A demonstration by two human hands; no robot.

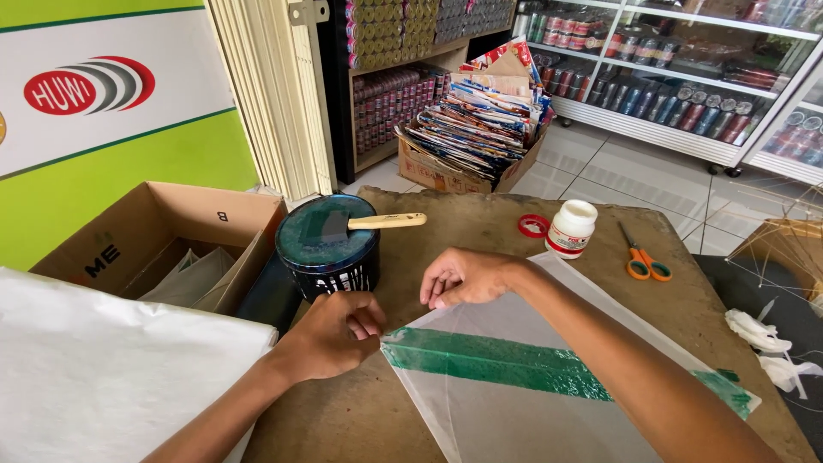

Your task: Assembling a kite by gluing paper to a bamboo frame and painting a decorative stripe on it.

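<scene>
A white paper kite (506, 403) with a wide green painted stripe (514, 364) lies on the brown table (480, 227). My left hand (334, 334) pinches the kite's left corner, where the stripe ends. My right hand (463, 276) rests with bent fingers on the kite's upper left edge, a little right of the left hand. Behind the hands stands a dark round tin (327, 253) with a green-smeared lid, and a wooden-handled brush (369, 223) lies across it.
A white glue bottle (570, 227), its red cap (533, 225) and orange-handled scissors (643, 257) lie at the table's far side. An open cardboard box (171, 236) and white paper sheets (94, 377) sit at left. A bamboo kite frame (784, 249) and white scraps (763, 343) are at right.
</scene>
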